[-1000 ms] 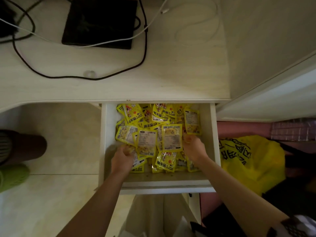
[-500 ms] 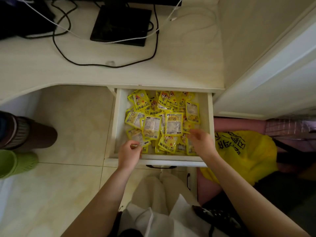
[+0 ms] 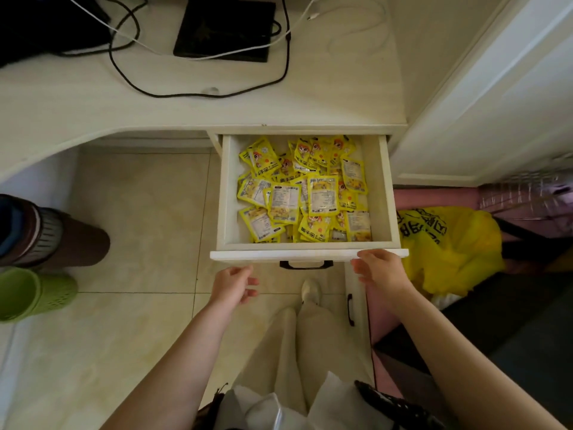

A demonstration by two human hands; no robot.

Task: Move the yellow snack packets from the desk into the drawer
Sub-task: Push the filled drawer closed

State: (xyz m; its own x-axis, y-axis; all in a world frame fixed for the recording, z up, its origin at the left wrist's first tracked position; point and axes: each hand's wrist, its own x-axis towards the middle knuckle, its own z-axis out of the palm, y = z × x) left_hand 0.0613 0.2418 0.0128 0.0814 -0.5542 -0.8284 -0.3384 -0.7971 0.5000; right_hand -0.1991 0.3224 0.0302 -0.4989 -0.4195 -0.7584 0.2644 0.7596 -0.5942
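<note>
Pale wood-grain counter [image 3: 93,97] across the top, smooth and matte, curving away at nine o'clock. On it at twelve o'clock, a flat black rectangular device [image 3: 224,29], a black cable [image 3: 198,94] looping round it, a thin white cable [image 3: 297,20] crossing over. Glossy cream floor tiles [image 3: 130,212] below, grout lines showing. At nine o'clock on the floor, a green perforated plastic basket [image 3: 34,293] on its side, a brown one [image 3: 62,237] just beyond. At three o'clock, a crumpled yellow plastic bag [image 3: 449,243] with black lettering, against something pink.

Dead centre, pulled out from under the counter edge: a white box-shaped drawer [image 3: 228,197], dark handle [image 3: 306,264] on its front. Inside, heaped and overlapping, the yellow snack packets [image 3: 305,193] — flat, shiny foil sachets, some face up with cartoon print, some showing white label backs.

Left hand [image 3: 234,283] at seven o'clock from the drawer, below the front panel, clear of it, fingers loosely curled, grip holding nothing. Right hand [image 3: 379,268] at the front's five o'clock corner, fingers relaxed and spread, fingertips at the top edge, nothing pinched. Pale trousers and a white shoe [image 3: 311,290] beneath.
</note>
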